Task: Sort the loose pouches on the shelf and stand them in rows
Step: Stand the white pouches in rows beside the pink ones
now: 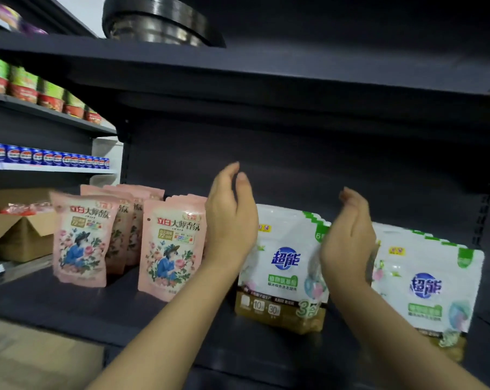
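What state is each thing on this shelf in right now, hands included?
Left pink pouches: standing in a row, front one tilted.
Right pink pouches: standing in a row.
Left white pouches: standing in a row between the hands.
Right white pouches: standing, leaning slightly.
Left hand: open, holding nothing.
Right hand: open, holding nothing.
Cardboard box: flaps open.

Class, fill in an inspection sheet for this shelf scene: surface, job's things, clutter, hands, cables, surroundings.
Surface: dark shelf, bare at the front.
Job's things: pink pouches standing in two rows at left; white pouches standing in two rows at right.
Clutter: nothing seen.
Hands: left hand open between the pink and white rows; right hand open between the two white rows; neither holds anything.
Cables: nothing seen.
Surroundings: cardboard box at left; blue cans and green-lidded tubs on side shelves.
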{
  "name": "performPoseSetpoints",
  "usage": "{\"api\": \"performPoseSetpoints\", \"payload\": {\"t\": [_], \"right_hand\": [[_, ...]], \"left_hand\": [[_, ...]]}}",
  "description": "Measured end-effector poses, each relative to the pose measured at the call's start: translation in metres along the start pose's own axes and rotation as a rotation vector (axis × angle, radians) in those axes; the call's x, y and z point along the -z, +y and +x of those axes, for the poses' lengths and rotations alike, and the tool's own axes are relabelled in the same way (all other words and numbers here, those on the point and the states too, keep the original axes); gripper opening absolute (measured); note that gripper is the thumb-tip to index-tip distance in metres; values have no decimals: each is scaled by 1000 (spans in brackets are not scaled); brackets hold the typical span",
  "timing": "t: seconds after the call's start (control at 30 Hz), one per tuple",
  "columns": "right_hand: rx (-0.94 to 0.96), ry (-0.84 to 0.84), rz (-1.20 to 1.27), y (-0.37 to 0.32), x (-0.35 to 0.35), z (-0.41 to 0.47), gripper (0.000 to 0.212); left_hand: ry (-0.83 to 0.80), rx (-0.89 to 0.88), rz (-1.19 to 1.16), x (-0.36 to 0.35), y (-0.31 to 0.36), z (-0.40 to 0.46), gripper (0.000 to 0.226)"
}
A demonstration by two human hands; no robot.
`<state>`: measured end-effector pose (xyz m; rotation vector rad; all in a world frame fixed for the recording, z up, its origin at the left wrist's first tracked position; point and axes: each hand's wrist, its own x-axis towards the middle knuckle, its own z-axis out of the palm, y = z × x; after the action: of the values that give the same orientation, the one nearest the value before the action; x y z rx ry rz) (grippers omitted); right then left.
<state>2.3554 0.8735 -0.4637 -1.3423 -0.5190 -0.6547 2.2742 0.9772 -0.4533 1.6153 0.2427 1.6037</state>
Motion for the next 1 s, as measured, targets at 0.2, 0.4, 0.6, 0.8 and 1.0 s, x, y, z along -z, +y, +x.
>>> {"api": "performPoseSetpoints", "payload": {"t": [0.2, 0.4, 0.6, 0.8, 1.0], "right_hand": [[141, 3, -60, -2, -34, -27, 40], [346, -28, -56, -14, -86, -79, 45], [-128, -232, 41, 14, -133, -132, 22], [-648, -304, 212, 71, -163, -141, 81], [-907, -413, 328, 44, -157, -122, 61]], "left_hand": [[96, 20, -28, 47, -20, 24, 32], [163, 82, 47, 103, -61, 35, 31], [23, 227, 71, 120, -102, 21, 16], [-83, 505, -71, 121, -128, 24, 41], [-226, 1000, -364, 116, -167, 47, 67]]}}
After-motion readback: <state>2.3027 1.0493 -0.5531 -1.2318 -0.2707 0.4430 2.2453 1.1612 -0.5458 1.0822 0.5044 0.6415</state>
